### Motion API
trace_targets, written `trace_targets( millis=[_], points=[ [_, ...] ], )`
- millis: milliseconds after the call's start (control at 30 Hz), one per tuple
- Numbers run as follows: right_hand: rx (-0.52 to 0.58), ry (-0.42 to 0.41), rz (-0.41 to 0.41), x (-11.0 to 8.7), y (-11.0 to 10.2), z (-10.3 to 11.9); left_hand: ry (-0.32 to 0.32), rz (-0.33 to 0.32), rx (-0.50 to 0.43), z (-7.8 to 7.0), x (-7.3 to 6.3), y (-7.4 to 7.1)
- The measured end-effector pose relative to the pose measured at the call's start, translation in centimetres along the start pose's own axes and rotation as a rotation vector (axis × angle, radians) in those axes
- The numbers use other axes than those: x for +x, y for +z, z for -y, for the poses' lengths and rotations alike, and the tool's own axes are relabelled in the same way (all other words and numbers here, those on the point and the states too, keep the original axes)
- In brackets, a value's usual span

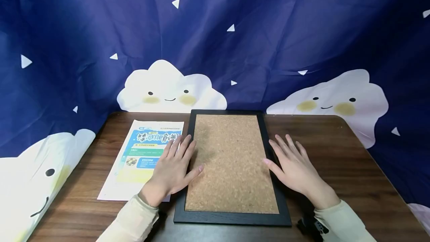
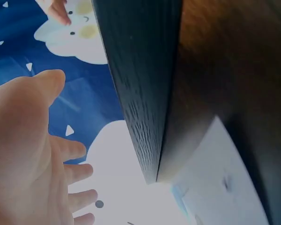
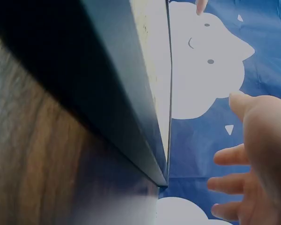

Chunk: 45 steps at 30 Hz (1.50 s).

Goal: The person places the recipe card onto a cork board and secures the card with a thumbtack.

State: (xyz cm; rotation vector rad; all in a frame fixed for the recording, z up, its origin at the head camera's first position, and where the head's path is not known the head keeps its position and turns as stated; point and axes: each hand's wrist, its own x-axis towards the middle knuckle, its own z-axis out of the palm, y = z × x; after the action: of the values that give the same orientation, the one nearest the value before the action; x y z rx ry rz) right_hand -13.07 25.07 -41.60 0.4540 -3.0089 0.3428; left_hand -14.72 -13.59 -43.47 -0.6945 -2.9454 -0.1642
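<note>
A black frame (image 1: 231, 218) with a cork panel (image 1: 231, 163) inside lies on the wooden table, its long sides running away from me. My left hand (image 1: 174, 171), fingers spread, is over the left edge of the frame and the right part of a printed sheet (image 1: 124, 182). On the other side, my right hand (image 1: 295, 167) spreads its fingers by the frame's right edge, thumb over the border. Neither hand grips anything. In both wrist views the hands (image 2: 23, 154) (image 3: 267, 154) appear raised beside the frame's side (image 2: 140, 84) (image 3: 126, 93).
The dark wooden table (image 1: 356, 182) has rounded far corners. Behind it hangs a blue cloth (image 1: 208, 29) with white clouds and triangles. A small black device (image 1: 314, 227) sits at the right wrist by the sleeve.
</note>
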Motion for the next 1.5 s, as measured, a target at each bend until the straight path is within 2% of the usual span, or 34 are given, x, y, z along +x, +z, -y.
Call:
trace_targets(
  millis=[300, 533, 667, 900, 1067, 1167, 1267, 1500],
  points=[
    [-0.003, -0.034, -0.050, -0.7, -0.1, -1.5, -0.012, 0.065, -0.096, 1.2, -0.7, -0.4],
    [0.061, -0.086, -0.119, -0.5, -0.2, -2.7, -0.037, 0.005, -0.051, 3.6, -2.4, -0.7],
    [0.111, -0.060, -0.127, -0.4, -0.4, -3.5, -0.046, -0.013, -0.056, 4.7, -3.1, -0.9],
    [0.161, 0.019, -0.130, -0.5, -0.6, -5.1, -0.081, -0.027, -0.073, 6.3, -3.5, -1.3],
    [0.167, 0.027, -0.168, -0.4, -0.3, -6.6, -0.126, -0.006, -0.075, 7.9, -4.0, -1.6],
    [0.162, 0.050, -0.165, -0.3, -0.2, -7.5, -0.154, 0.018, -0.063, 9.1, -4.4, -1.8],
    [0.162, 0.079, -0.137, 0.0, 0.0, -8.4, -0.203, 0.061, -0.047, 10.5, -4.8, -2.1],
    [0.176, 0.121, -0.052, 0.6, 0.7, -10.2, -0.361, 0.154, -0.024, 14.3, -5.7, -2.2]
  ],
)
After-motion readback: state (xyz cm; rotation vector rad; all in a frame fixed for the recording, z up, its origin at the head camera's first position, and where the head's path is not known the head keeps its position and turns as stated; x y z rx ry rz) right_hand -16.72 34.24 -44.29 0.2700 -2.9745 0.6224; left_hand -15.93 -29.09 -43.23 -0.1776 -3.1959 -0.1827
